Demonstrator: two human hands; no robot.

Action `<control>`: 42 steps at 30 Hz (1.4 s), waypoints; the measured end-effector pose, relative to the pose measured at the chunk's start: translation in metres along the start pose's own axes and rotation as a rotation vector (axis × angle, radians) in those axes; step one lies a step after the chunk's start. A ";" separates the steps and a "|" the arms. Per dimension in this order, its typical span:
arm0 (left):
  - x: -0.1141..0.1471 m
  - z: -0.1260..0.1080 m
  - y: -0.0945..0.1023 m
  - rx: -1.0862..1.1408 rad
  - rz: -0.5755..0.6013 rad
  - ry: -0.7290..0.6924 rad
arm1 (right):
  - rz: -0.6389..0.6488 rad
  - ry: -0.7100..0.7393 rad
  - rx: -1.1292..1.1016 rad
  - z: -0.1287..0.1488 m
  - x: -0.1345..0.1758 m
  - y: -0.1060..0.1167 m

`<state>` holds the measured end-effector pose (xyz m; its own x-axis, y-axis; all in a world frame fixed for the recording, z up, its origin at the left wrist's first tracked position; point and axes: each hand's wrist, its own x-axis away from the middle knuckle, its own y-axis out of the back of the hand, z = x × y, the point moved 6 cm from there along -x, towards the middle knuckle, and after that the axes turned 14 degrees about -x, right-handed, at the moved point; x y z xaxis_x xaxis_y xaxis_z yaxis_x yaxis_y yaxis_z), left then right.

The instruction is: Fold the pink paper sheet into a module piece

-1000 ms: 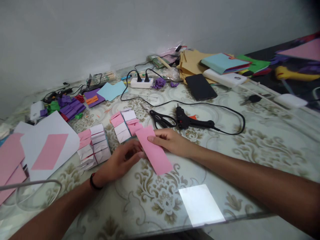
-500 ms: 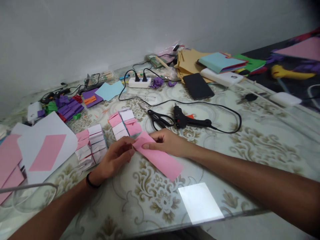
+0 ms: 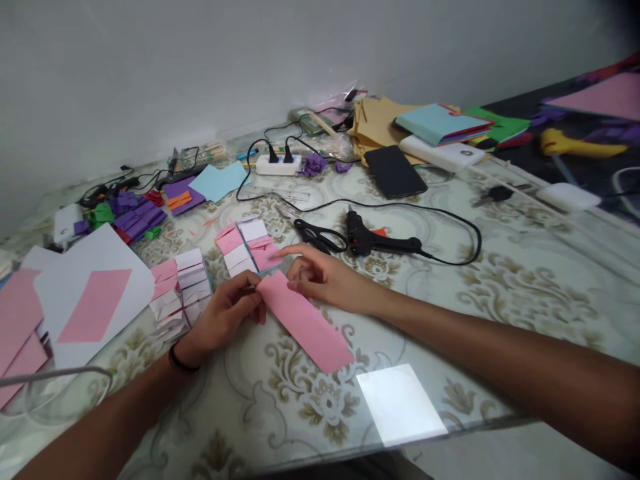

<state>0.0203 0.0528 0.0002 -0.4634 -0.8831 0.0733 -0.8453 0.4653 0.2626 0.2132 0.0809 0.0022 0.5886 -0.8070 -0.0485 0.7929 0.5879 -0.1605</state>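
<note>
One counter [image 3: 280, 400]: carried everything below, leaf-and-scroll pattern, glossy top.
White sheets [image 3: 55, 293]: on the left, overlapping, pink rectangle [image 3: 95, 307] lying on top.
Brown paper stack [image 3: 370, 120]: back right, folded light-blue sheets [image 3: 440, 123] just beside it, raised.
Right hand [image 3: 330, 280]: index finger stretched out to the lower right edge of the far pink-and-white panel [image 3: 244, 252], other fingers curled, thumb at the upper edge of the pink strip [image 3: 307, 323]. Couldn't tell whether it gripped the strip.
Left hand [image 3: 230, 313]: fingers and thumb closed narrow, pinching the strip's upper left corner.
Pink strip: between the hands, just in front of the far panel, slanting down to the right. Couldn't tell if its lower end touched the counter.
Glue gun [image 3: 385, 240]: black, lay beyond the right hand, nozzle up, cord looping right and then back leftward.
Near panel [image 3: 190, 290]: pink and white folded flaps, just left of the left hand.
Black slab [image 3: 395, 170]: flat, behind the glue gun.
Scissors [image 3: 320, 237]: black handles, between far panel and glue gun.
Power strip [image 3: 277, 165]: white, two black plugs in.
Purple paper [image 3: 314, 164]: crumpled, right end of the power strip.
Orange scrap [image 3: 381, 232]: at the glue gun's far side.
</note>
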 end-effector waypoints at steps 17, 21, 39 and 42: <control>-0.001 0.000 0.004 -0.073 0.041 0.036 | 0.330 -0.033 0.154 0.005 0.005 -0.011; -0.003 0.003 0.010 -0.073 0.037 0.005 | 0.365 -0.029 0.131 0.008 0.006 -0.015; -0.006 -0.010 0.003 -0.185 0.081 -0.048 | 0.329 0.082 0.321 0.001 0.007 -0.014; -0.005 -0.011 0.003 -0.225 0.061 -0.074 | 0.355 0.087 0.365 0.001 0.009 -0.015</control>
<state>0.0229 0.0583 0.0107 -0.5372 -0.8430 0.0268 -0.7383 0.4853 0.4683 0.2066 0.0654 0.0047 0.8283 -0.5468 -0.1224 0.5595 0.7951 0.2342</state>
